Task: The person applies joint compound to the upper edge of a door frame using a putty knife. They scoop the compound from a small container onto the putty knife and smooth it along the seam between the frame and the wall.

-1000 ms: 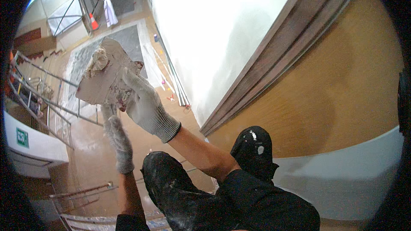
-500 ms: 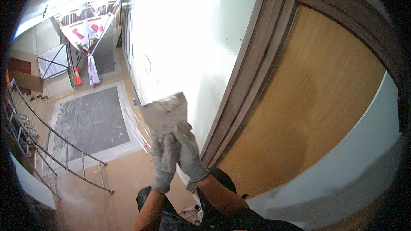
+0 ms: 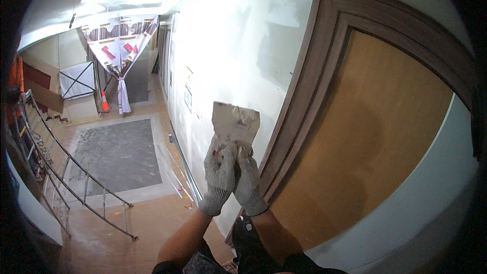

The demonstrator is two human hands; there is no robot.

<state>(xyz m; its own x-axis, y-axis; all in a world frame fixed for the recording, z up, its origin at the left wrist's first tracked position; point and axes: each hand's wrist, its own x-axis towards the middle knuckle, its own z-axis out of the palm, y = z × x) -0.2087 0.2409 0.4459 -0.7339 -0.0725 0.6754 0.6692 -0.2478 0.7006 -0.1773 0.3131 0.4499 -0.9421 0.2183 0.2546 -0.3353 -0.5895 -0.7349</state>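
A broad, flat putty knife blade [image 3: 227, 126] points upward in front of the wall, with a whitish lump of putty [image 3: 245, 115] along its upper right part. My left hand [image 3: 219, 168], in a grey knit glove with dark and reddish stains, is closed around the knife's lower end, and the handle is hidden. Pressed close beside it is my right hand [image 3: 246, 172], gloved alike, with its fingers curled just under the blade. What the right fingers hold cannot be made out.
To the right stands a wooden door [image 3: 375, 137] in a dark brown frame [image 3: 317, 78]. The patched white wall [image 3: 231, 56] runs away ahead. A metal scaffold frame [image 3: 96, 180] leans at left. Long strips [image 3: 175, 172] lie by a grey floor covering [image 3: 119, 155]; a traffic cone [image 3: 105, 102] stands farther off.
Both hands and the putty knife have shifted right in the picture, and the blade now stands more upright. The view has tilted, showing more ceiling, and the wall looks less glaring.
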